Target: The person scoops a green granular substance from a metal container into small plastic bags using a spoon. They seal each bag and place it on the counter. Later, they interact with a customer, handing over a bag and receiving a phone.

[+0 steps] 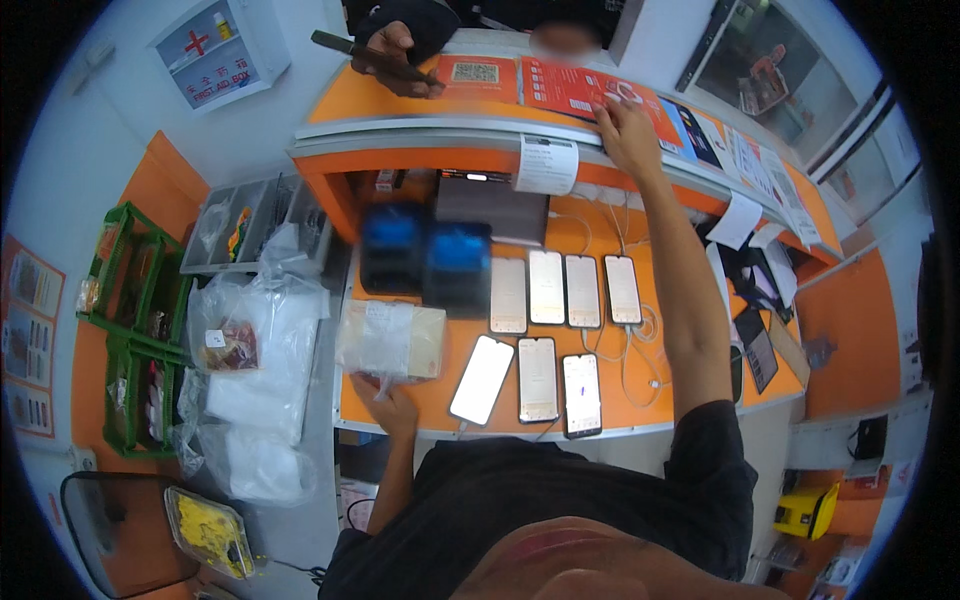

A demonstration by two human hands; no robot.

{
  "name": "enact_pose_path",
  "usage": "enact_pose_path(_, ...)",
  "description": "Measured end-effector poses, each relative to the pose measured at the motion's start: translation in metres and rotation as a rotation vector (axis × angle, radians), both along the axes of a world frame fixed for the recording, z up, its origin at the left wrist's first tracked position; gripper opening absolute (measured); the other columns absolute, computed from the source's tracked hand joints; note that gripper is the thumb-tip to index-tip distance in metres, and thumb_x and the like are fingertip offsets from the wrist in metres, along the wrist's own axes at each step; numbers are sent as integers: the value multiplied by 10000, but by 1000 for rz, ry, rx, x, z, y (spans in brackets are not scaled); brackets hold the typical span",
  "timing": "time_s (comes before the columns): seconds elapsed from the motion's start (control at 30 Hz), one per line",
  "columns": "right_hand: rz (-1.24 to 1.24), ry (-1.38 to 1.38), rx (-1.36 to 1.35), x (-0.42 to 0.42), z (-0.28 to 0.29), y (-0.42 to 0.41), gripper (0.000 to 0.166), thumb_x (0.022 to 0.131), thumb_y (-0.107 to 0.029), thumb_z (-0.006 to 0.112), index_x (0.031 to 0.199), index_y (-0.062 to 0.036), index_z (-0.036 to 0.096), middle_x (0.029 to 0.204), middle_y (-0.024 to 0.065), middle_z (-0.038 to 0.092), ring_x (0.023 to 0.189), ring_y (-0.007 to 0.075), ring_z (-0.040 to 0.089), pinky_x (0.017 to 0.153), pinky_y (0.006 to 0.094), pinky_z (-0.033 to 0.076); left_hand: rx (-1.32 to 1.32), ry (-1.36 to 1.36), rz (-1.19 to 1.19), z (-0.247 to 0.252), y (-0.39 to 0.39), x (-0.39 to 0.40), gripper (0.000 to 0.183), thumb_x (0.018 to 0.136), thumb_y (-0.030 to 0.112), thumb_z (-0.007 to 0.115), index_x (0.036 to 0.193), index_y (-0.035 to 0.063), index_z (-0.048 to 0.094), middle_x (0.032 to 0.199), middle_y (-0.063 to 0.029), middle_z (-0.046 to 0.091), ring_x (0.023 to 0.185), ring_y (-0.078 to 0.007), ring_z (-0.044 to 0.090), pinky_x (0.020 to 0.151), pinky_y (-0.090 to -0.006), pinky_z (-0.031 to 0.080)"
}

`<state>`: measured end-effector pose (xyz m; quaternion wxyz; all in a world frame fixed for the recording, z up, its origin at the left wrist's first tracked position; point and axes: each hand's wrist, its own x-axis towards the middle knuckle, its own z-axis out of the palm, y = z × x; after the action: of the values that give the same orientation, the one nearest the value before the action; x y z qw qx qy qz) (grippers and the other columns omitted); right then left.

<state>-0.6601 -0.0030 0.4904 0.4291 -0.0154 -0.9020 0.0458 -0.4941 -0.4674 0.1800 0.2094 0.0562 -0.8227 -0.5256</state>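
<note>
My left hand (394,409) is at the near edge of a box wrapped in clear plastic (405,341), with its fingers hidden beneath it. The box bears a white label and is at the left of the orange desk (637,409). Reaching up to the raised counter, my right hand (630,131) rests its fingertips on a red printed sheet (559,90). Several lit smartphones (538,379) lie in two rows between my arms. Two dark devices with blue screens (457,262) stand behind the box, blurred.
Across the counter, another person's hand (390,60) holds a dark phone (341,45) near a red card with a printed code (476,73). White cables (634,360) trail over the desk. Left are plastic bags (262,397), green baskets (142,277) and a grey divided tray (251,225).
</note>
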Motion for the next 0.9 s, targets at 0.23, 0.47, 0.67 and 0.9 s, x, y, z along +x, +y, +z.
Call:
enact_pose_path(0.23, -214, -302, -353, 11, 6, -29, 558, 932, -539, 449, 903, -52, 720, 984, 189, 683, 939, 377, 653, 808, 461, 499, -24, -91, 10, 25, -2, 4, 529, 929, 128, 457, 1355, -154, 323, 1269, -332, 444, 1178, -454, 467, 1039, -449, 356)
enact_pose_path(0.47, -235, -279, -366, 11, 6, -31, 557, 931, -544, 447, 901, -62, 725, 927, 182, 687, 895, 371, 659, 764, 466, 497, 82, 44, -10, -6, -7, 4, 572, 955, 152, 421, 1410, -137, 227, 1353, -296, 371, 1244, -392, 399, 1079, -426, 307)
enact_pose_path(0.67, -232, -248, -335, 7, -2, -22, 575, 942, -542, 439, 924, -41, 721, 941, 201, 691, 893, 387, 659, 783, 474, 498, -179, 84, 143, -9, -14, 0, 639, 935, 186, 475, 1429, -119, 208, 1462, -335, 193, 1322, -456, 275, 1111, -495, 211)
enact_pose_path(0.9, -256, -252, -344, 8, 1, -29, 560, 947, -516, 447, 987, -28, 720, 956, 218, 690, 920, 402, 654, 808, 474, 497, -106, -110, -100, 28, 3, 6, 695, 886, 253, 630, 1406, -75, 305, 1455, -318, 252, 1333, -446, 268, 1110, -523, 176)
